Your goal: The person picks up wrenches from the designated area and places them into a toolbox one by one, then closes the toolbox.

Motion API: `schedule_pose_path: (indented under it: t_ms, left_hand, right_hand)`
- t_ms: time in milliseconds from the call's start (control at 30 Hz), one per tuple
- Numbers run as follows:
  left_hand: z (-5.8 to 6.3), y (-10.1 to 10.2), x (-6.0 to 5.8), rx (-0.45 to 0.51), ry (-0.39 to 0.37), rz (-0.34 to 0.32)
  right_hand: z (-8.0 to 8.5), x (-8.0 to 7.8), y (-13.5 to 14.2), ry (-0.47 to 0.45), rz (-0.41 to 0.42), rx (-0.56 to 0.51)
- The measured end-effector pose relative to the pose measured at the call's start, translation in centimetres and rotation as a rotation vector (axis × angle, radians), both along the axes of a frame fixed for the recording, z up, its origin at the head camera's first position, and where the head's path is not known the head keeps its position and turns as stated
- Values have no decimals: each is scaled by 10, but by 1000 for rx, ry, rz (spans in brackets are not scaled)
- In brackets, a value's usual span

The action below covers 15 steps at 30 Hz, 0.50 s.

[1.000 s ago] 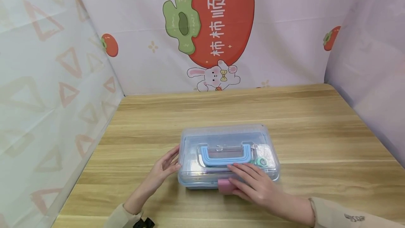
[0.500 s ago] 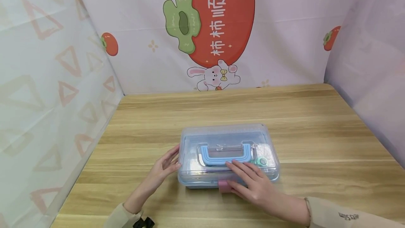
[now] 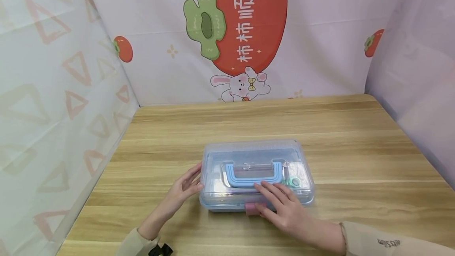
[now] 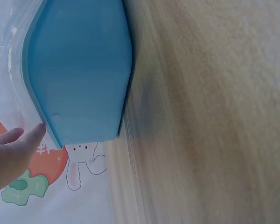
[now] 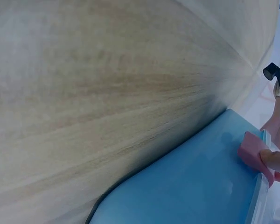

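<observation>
A clear-lidded box (image 3: 220,153) with a light-blue base (image 4: 84,70) and a blue carry handle (image 3: 253,181) sits on the table, lid down. My left hand (image 3: 179,191) lies along its left side; in the left wrist view, a fingertip is right at the lid's rim. My right hand (image 3: 289,212) rests its fingers on the front of the lid, just below the handle. Its thumb presses the pink latch (image 5: 253,151) at the middle of the front edge. Through the lid shows a mint-green ring-shaped item (image 3: 294,182), with other contents blurred.
The wood-grain table (image 3: 170,129) extends on all sides of the box. A printed cloth backdrop (image 3: 153,66) stands behind it, with cloth walls left and right. A black strap piece (image 3: 160,250) is on the left wrist.
My right hand has shifted slightly left, its thumb staying at the pink latch. The latch now looks shorter and closer to the front wall. My left hand and the box stay put.
</observation>
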<state>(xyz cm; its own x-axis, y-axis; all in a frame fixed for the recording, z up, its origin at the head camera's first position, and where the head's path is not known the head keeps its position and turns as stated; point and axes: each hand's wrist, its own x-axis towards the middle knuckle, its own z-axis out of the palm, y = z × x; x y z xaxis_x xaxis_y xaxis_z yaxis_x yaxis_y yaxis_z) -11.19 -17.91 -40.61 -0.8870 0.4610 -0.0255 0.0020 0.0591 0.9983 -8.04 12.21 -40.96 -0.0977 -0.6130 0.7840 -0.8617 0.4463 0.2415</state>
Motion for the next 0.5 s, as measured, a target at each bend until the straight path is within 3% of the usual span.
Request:
schedule_pose_path:
  t_ms: [500]
  left_hand:
    - [1, -1, 0, -10, -1, 3]
  right_hand:
    - [-1, -1, -1, 24, -8, -7]
